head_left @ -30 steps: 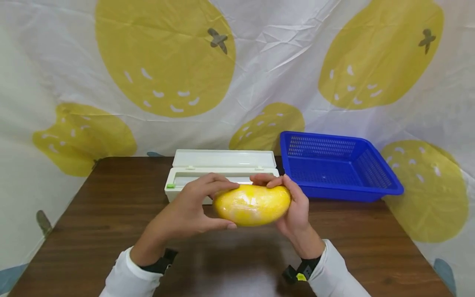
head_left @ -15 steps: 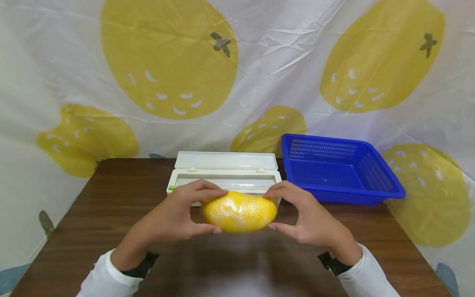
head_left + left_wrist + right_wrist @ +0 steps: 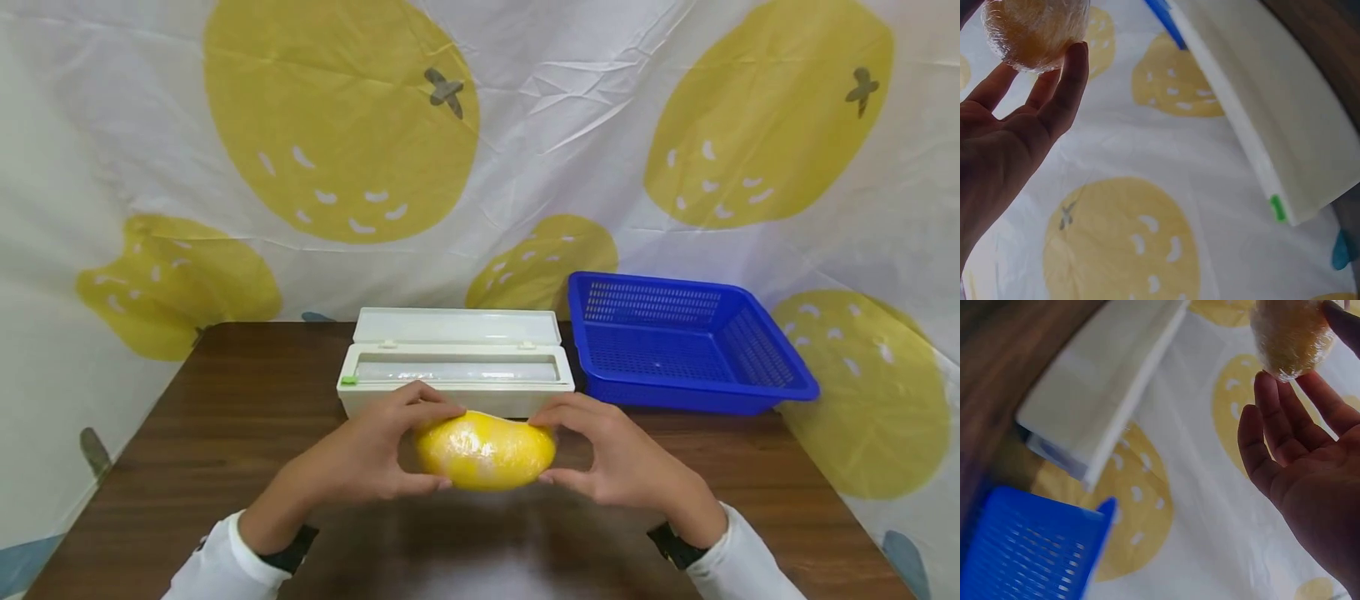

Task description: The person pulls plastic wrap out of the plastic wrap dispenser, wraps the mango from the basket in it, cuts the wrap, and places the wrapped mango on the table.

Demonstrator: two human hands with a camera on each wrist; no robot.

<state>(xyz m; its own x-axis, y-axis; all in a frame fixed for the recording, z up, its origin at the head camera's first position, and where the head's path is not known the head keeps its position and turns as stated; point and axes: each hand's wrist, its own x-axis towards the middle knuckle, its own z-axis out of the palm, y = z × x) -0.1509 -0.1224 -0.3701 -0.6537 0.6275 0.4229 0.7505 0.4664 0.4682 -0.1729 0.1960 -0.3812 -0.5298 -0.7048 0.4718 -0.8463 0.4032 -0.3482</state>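
A yellow mango, tightly wrapped in shiny cling film, is held up level above the table in the head view. My left hand pinches its left end, thumb below and fingers on top. At the other end my right hand grips it the same way. The left wrist view has the wrapped mango at the top left, in the fingers of the left hand. Wrinkled film also shows on the mango in the right wrist view, above the right palm.
Behind the hands stands a white cling film dispenser, its lid raised and a film roll inside. To its right is a blue perforated basket. All stand on a dark wooden table before a fruit-printed cloth.
My right hand has changed from cupping the mango's right side to pinching its end. Both hands and the mango have shifted slightly left and lower, uncovering more of the dispenser.
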